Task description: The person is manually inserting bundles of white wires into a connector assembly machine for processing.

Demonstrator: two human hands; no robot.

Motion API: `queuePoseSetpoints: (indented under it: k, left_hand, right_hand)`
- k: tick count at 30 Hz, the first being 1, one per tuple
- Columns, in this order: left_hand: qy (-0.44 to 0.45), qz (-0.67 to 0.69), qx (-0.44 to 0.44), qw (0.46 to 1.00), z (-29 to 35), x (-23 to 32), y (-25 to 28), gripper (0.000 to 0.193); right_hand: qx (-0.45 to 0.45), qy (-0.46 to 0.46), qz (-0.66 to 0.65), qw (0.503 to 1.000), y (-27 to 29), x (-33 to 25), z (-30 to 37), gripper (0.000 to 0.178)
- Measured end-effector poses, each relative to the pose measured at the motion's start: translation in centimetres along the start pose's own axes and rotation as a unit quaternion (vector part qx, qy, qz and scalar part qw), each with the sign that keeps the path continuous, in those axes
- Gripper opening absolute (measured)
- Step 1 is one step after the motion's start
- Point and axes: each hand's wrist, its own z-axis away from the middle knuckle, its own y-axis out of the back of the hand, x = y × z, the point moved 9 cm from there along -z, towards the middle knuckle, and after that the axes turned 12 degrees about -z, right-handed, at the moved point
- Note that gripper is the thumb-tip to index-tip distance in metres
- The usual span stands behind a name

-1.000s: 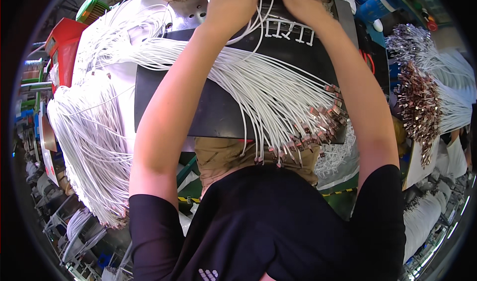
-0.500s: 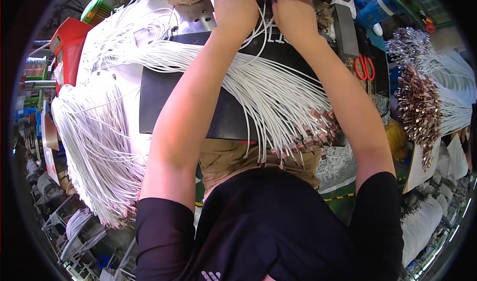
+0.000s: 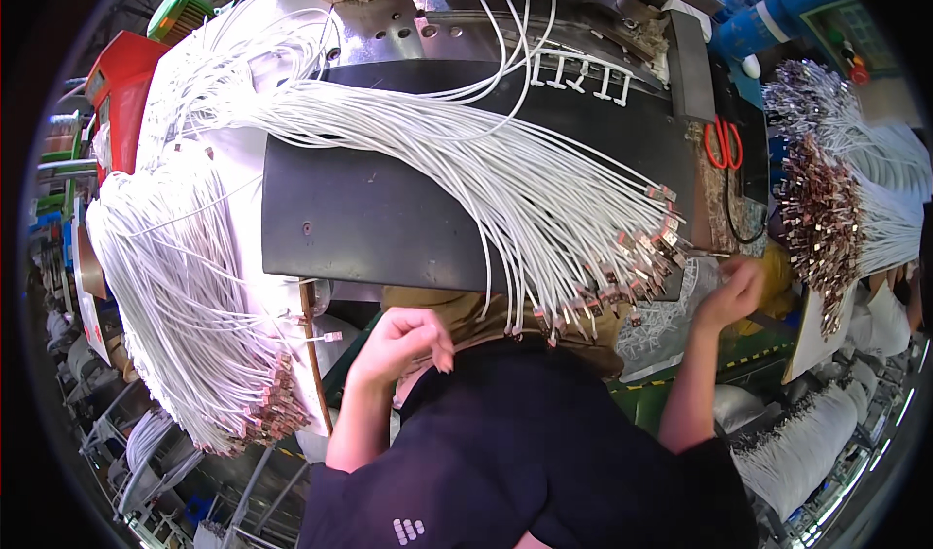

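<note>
A thick bundle of white cables (image 3: 466, 151) lies across a black mat (image 3: 379, 219), its metal connector ends (image 3: 622, 267) hanging over the mat's near edge. My right hand (image 3: 731, 291) is at the right of those ends with its fingers curled together; whether it pinches a cable I cannot tell. My left hand (image 3: 403, 340) is pulled back close to my body below the mat's front edge, curled into a loose fist with nothing visible in it. A single short cable end (image 3: 328, 336) sticks out just left of it.
A second large cable bundle (image 3: 185, 296) hangs off the left side. More bundles with metal ends (image 3: 826, 209) hang at the right. Red-handled scissors (image 3: 724, 146) lie at the mat's right. A metal machine (image 3: 544, 24) stands behind, a red box (image 3: 126, 92) at far left.
Both hands have come back from the machine at the far side toward my body. The left now sits by my chest, the right by the connector ends.
</note>
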Motion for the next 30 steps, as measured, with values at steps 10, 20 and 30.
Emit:
queuePoseSetpoints:
  k: [10, 20, 30]
  left_hand:
    - [-0.056, -0.008, 0.425, 0.903, 0.7, -2.8, 11.6, 0.024]
    - [-0.064, 0.011, 0.456, 0.887, 1.5, -4.4, 12.5, 0.018]
    - [-0.025, -0.051, 0.489, 0.87, 1.3, -4.1, 11.7, 0.025]
  right_hand:
    - [-0.444, 0.093, 0.309, 0.836, -6.2, 3.8, 17.3, 0.017]
    - [-0.522, -0.115, 0.121, 0.836, -4.5, 6.2, 16.0, 0.043]
    - [-0.536, -0.069, 0.123, 0.832, -6.0, 5.0, 15.7, 0.048]
